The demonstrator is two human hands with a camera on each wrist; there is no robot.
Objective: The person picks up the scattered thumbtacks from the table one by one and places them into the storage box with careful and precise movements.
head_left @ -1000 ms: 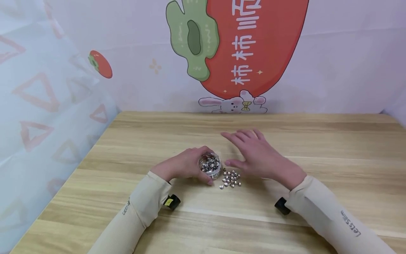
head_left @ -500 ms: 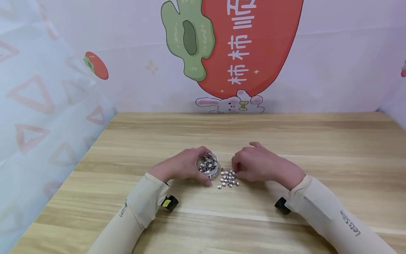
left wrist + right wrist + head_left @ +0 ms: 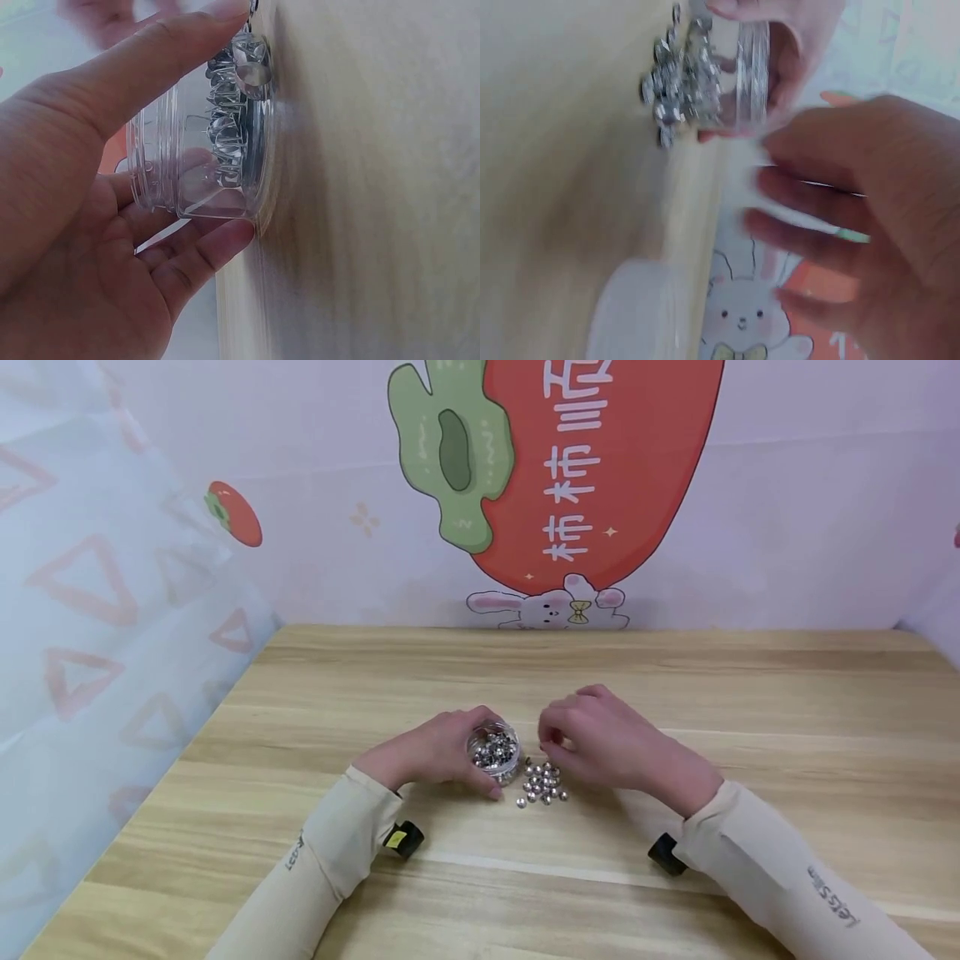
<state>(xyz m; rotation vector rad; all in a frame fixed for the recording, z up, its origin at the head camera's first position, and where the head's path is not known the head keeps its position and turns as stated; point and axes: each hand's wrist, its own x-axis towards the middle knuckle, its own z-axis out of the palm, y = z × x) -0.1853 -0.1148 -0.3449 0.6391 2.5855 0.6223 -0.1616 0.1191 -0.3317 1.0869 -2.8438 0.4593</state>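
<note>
My left hand [image 3: 442,747] grips a clear plastic jar [image 3: 161,142] standing on the table, thumb and fingers curled round its side. Silver thumbtacks [image 3: 225,135] half fill the jar, which is lidless. Against its right side lies a small heap of loose silver thumbtacks [image 3: 543,783]. My right hand [image 3: 603,739] hovers over the heap's far edge, close to the jar. Its thumb and forefinger meet in a pinch at a small dark speck, seemingly a thumbtack mostly hidden by the fingers. In the right wrist view this hand [image 3: 870,210] is blurred.
A wooden table [image 3: 375,677] runs back to a printed backdrop [image 3: 315,568] with a persimmon and a rabbit. In the right wrist view, a pale, rounded, translucent thing [image 3: 634,315] lies on the table. Black wrist cameras [image 3: 405,839] show beneath both sleeves.
My right hand came down from raised, spread fingers to the heap with fingers curled, then lifted slightly and shifted toward the jar. The left hand keeps its hold on the jar.
</note>
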